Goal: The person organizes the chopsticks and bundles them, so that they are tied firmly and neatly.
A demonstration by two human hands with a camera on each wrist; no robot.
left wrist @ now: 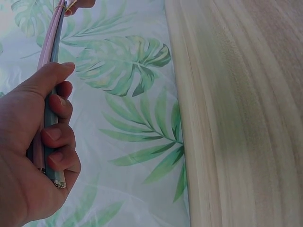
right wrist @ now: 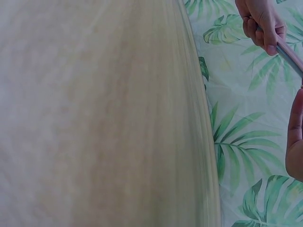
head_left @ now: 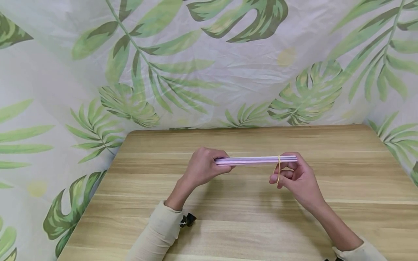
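Note:
A bundle of slim pastel sticks (head_left: 253, 160), lilac and white in the head view, is held level above the table. My left hand (head_left: 204, 165) grips its left end, fingers curled round it. In the left wrist view the sticks (left wrist: 53, 40) look pink and blue-grey, their lower ends showing below the left hand (left wrist: 52, 127). Near the right end, a thin yellow rubber band (head_left: 279, 168) goes round the bundle and hangs in a stretched loop. My right hand (head_left: 298, 179) holds that loop with thumb and curled fingers, its upper fingers behind the sticks.
Below the hands lies a wood-grain table (head_left: 228, 210). Leaf-printed cloth (head_left: 209, 72) hangs behind it and along its sides. A small black device (head_left: 187, 220) sits at my left cuff.

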